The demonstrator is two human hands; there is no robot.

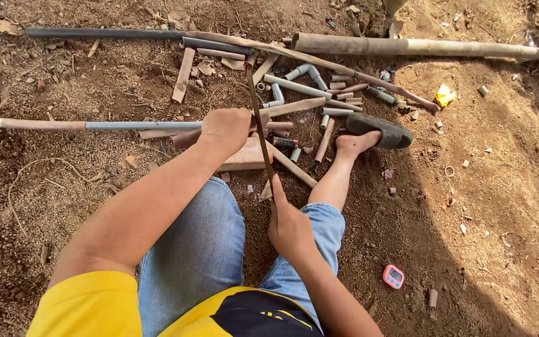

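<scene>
I sit on bare soil in blue jeans and a yellow shirt. My left hand grips a long grey pipe that runs in from the left edge and rests on a reddish brick. My right hand holds the handle end of a thin dark saw blade, forefinger laid along it. The blade slants away from me and crosses the pipe right beside my left hand. My right foot in a dark sandal is planted just right of the brick.
Several cut pipe pieces and elbows lie heaped beyond the brick. A thick long pole and a dark pipe lie across the top. A small pink timer and a yellow scrap sit on the soil at right.
</scene>
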